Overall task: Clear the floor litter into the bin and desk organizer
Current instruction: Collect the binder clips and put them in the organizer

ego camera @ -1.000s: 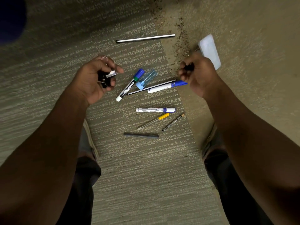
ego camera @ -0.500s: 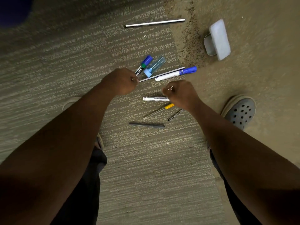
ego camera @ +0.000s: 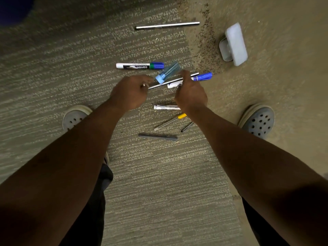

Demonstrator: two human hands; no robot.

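Observation:
Pens and markers lie scattered on the carpet. My left hand (ego camera: pixel 130 92) is closed, with a bit of a metal binder clip showing at its fingers, just left of a clear blue tube (ego camera: pixel 168 72). My right hand (ego camera: pixel 190 92) is closed on a small dark clip, and its thumb reaches up to the tube's right end. A thin white stick (ego camera: pixel 160 84) and a blue-capped white marker (ego camera: pixel 202 76) lie under the hands. A Camlin marker (ego camera: pixel 136 66) lies level just beyond them. Nearer me are a white marker (ego camera: pixel 165 107), a yellow-capped pen (ego camera: pixel 170 121), a thin black pen (ego camera: pixel 187 126) and a grey pen (ego camera: pixel 158 137).
A long white stick (ego camera: pixel 166 25) lies farther off. A white board eraser (ego camera: pixel 235 44) rests on the tan floor at the right, beside a patch of dark crumbs (ego camera: pixel 204 43). My grey clogs stand at the left (ego camera: pixel 74 117) and at the right (ego camera: pixel 259 121).
Both hands have moved forward and together to the clear blue tube. The Camlin marker has turned from slanted to level and lies farther left.

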